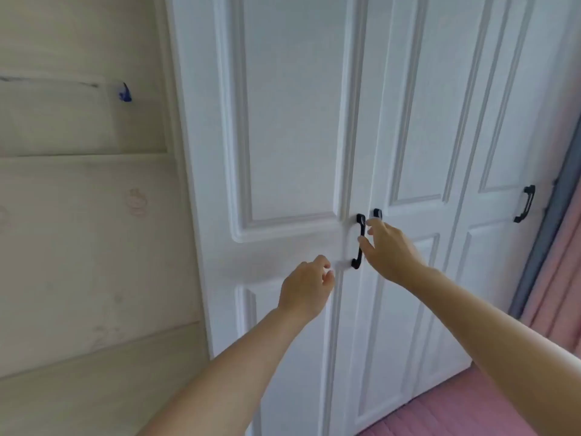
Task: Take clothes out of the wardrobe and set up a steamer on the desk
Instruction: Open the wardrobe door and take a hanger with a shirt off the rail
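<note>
A white panelled wardrobe [289, 127] fills the view with its doors shut. Two black handles sit side by side at the middle seam: the left door's handle [359, 243] and the right door's handle [376, 213], mostly hidden behind my right hand. My right hand [388, 250] is at these handles, fingers spread and curled over them; whether it grips one I cannot tell. My left hand [306, 286] hovers just below and left of the left handle, fingers loosely curled, holding nothing. No clothes or steamer are in view.
A third black handle [525, 203] is on the far right door. A cream padded wall panel [85, 234] with a small blue mark [125, 93] lies to the left. Pink bedding [465, 407] is at the bottom right, a pink curtain [562, 278] at the right edge.
</note>
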{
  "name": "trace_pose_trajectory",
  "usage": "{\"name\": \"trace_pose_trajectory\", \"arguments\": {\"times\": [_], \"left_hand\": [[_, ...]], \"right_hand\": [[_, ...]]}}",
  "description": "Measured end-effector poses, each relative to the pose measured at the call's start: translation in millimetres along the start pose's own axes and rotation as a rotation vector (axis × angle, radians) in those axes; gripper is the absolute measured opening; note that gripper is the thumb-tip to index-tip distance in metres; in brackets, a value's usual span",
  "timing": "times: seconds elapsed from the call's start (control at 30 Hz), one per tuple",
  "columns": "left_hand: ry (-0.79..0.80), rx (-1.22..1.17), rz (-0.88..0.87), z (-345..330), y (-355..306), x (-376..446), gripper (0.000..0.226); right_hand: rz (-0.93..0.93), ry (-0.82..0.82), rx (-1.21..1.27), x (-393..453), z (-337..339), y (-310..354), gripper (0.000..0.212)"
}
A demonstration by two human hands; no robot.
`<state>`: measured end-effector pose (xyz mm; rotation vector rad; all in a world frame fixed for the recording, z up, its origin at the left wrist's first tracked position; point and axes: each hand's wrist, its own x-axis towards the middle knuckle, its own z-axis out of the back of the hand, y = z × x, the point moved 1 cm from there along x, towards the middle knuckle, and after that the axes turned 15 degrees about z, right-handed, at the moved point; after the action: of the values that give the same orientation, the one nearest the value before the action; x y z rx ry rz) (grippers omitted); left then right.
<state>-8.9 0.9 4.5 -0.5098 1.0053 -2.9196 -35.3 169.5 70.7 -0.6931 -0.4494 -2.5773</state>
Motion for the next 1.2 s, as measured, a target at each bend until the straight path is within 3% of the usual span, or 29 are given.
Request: {"name": "trace_pose_trajectory", "arguments": {"times": [0.17, 0.33, 0.53, 0.67, 0.97, 1.2], "left_hand": [[0.022, -0.116, 0.003, -22.1, -18.3, 34.3, 0.023], [0.053, -0.264, 0.052, -44.5, -31.8, 56.3, 0.032], [0.141, -0.401, 0.110, -49.9, -51.7, 61.7, 0.042], [0.176, -0.539, 0.138, -48.7, -65.3, 59.7, 0.037], [0.117, -0.573, 0.134, -49.8, -70.0, 47.7, 0.036], [0.093, -0.598, 0.096, -53.8, -74.3, 24.4, 0.026]], "right_hand": [[-0.004, -0.002, 0.033, 34.2, 5.2, -31.6, 0.035], [-0.069, -0.050, 0.250, 64.2, 6.8, -43.2, 0.048], [-0.151, -0.050, 0.419, 88.3, 4.6, -45.9, 0.046], [-0.204, -0.044, 0.529, 94.5, 7.0, -49.9, 0.053], [-0.212, -0.037, 0.543, 81.1, 12.9, -47.5, 0.039], [-0.142, -0.114, 0.733, 49.9, 17.4, -44.2, 0.021]]}}
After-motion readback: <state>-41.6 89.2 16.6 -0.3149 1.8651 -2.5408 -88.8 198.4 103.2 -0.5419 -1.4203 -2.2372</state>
